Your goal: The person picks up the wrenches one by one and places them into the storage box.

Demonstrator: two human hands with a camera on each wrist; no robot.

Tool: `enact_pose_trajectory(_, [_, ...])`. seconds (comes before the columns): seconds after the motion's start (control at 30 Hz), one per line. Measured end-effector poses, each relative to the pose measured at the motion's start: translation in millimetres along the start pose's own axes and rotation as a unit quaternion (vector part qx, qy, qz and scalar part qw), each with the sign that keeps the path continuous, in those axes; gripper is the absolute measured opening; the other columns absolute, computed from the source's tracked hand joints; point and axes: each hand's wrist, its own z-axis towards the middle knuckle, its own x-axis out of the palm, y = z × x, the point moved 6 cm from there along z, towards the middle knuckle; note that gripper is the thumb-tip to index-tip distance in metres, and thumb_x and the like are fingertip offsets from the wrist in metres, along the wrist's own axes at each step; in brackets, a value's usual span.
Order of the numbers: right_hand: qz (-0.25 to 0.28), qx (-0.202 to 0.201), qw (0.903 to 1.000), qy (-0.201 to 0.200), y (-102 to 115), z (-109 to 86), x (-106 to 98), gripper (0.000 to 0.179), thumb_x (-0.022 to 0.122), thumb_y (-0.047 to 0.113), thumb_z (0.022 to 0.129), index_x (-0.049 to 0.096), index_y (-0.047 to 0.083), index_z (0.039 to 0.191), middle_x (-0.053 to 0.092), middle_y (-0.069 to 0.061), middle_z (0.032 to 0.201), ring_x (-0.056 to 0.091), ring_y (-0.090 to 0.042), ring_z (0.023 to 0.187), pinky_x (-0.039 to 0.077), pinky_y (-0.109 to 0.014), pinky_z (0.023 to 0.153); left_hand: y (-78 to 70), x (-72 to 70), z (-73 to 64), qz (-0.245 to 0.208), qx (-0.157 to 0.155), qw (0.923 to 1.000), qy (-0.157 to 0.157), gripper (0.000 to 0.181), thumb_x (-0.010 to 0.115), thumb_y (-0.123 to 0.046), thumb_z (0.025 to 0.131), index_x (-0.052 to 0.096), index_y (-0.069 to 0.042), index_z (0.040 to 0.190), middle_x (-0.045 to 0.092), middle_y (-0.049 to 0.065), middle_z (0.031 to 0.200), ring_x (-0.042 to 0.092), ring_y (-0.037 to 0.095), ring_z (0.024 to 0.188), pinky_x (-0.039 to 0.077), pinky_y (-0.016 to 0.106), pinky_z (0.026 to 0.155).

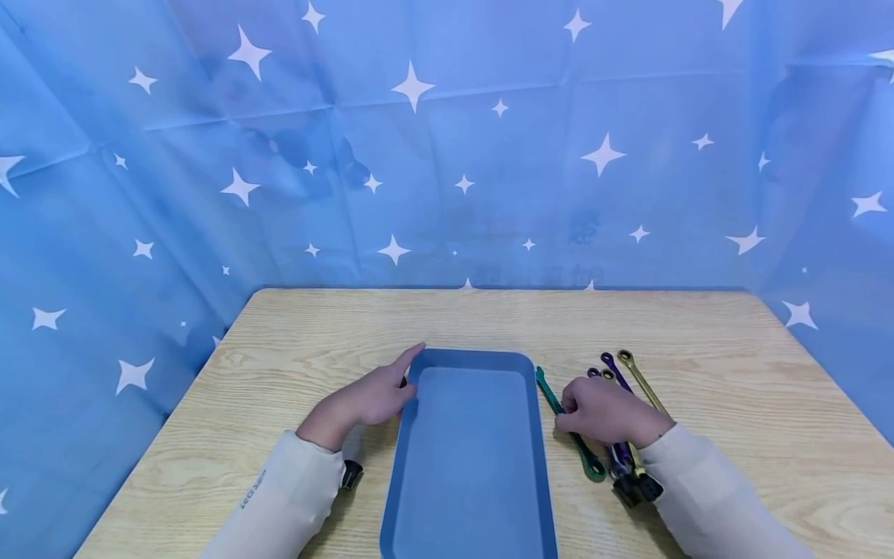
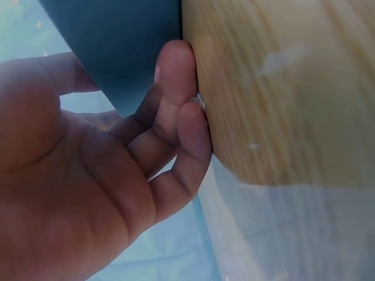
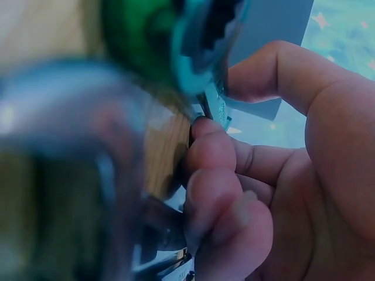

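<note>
The right hand (image 1: 604, 409) pinches the green ratcheting wrench (image 1: 551, 397), presumably stiff and slick, best held mid-shank, while the left hand (image 1: 372, 397) grips the blue tray (image 1: 471, 466).

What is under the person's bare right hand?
Under the right hand: a green metal wrench, gripped along its shaft, both ends showing. Purple and gold metal wrenches also run beneath; their covered middles cannot be seen.

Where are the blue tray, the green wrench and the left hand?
Blue tray (image 1: 469, 458): head view, on its bare floor.
Green wrench (image 1: 551, 395): head view, on the far part of its shaft.
Left hand (image 1: 373, 396): head view, on the back of the hand.
</note>
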Motion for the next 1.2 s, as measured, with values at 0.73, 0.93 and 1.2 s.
enact_pose_trajectory(0.73, [0.026,0.003,0.9996,0.012,-0.5,1.7,-0.4,0.046,0.062,0.016,0.092,0.033,0.02,0.057,0.032,0.008,0.046,0.034,-0.007,0.036,0.039,-0.029,0.045,-0.1,-1.6,0.6,0.01,0.0,0.9999,-0.004,0.064,0.04,-0.017,0.105,0.011,-0.026,0.161,0.059,0.008,0.063,0.049,0.019,0.05,0.039,0.031,0.05])
enact_pose_trajectory(0.93, [0.033,0.012,0.9993,0.014,-2.7,2.1,-0.4,0.047,0.06,0.013,0.093,0.031,0.02,0.057,0.033,0.007,0.046,0.036,-0.009,0.037,0.042,-0.03,0.046,-0.6,-0.8,0.9,0.009,-0.001,1.0,-0.002,0.063,0.04,-0.017,0.105,0.012,-0.026,0.161,0.06,0.008,0.063,0.058,0.021,0.056,0.042,0.033,0.054])
enact_pose_trajectory(1.2, [0.045,0.028,0.9985,0.012,-3.6,1.8,-1.1,0.049,0.06,0.01,0.095,0.028,0.02,0.059,0.034,0.005,0.046,0.041,-0.01,0.037,0.047,-0.031,0.048,-1.6,-1.5,0.4,-0.01,-0.002,0.9999,0.003,0.063,0.039,-0.017,0.106,0.01,-0.026,0.161,0.068,0.01,0.068,0.065,0.023,0.063,0.045,0.034,0.058])
